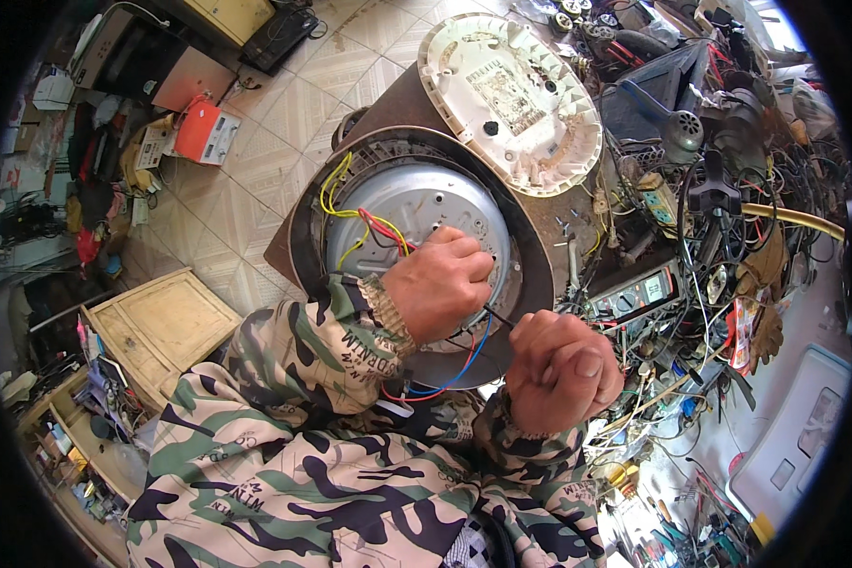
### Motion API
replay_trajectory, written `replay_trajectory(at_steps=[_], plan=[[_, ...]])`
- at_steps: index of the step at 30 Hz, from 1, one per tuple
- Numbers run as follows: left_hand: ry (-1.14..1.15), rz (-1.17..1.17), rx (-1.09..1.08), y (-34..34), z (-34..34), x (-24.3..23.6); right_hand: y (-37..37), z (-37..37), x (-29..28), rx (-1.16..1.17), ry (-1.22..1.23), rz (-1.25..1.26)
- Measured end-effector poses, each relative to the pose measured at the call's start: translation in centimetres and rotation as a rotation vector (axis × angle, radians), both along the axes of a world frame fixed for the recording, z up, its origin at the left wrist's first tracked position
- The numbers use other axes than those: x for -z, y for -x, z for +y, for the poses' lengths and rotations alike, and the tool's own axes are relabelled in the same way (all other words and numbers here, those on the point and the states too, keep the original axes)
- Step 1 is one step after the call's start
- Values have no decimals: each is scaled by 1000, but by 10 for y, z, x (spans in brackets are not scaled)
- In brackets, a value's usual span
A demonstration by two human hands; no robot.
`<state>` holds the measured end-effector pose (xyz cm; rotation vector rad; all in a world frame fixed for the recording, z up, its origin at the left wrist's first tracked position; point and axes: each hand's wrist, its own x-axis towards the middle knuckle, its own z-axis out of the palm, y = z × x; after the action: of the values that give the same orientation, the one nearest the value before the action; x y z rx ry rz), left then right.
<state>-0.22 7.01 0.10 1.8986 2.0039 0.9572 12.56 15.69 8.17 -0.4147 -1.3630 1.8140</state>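
Observation:
In front of me an upturned round appliance body [541, 275], like a cooker's, shows a silvery metal dome [402, 199] inside its dark rim. Over the dome, my left hand [445, 284] is closed, fingers curled down; what they hold is hidden. My right hand [563, 369] is closed at the near right rim, around what looks like a screwdriver [499, 318]. Only its thin dark shaft shows, slanting toward the left hand. Yellow wires [336, 185] and a red wire [377, 223] rise beside the left hand. Red and blue wires [469, 358] hang below it.
A dirty cream base cover [530, 114] lies beyond the body on the brown stand [383, 114]. Cables, tools, a multimeter [634, 295] and a hair dryer [677, 131] crowd the right side. At left stand a wooden cabinet [161, 327] and an orange-fronted device [206, 133].

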Motion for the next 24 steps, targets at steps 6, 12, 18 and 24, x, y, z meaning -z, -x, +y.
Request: replay_trajectory(at_steps=[6,12,18,24], plan=[[-1,2,28,1,0,-1,0,3,4,6,-12,22],[-5,-13,48,1,-2,2,-4,20,6,-176,-72,35],[10,-37,59,4,1,-3,-1,10,0,-67,-101,-32],[37,-55,109,7,2,-4,-6,14,8,-115,-63,53]])
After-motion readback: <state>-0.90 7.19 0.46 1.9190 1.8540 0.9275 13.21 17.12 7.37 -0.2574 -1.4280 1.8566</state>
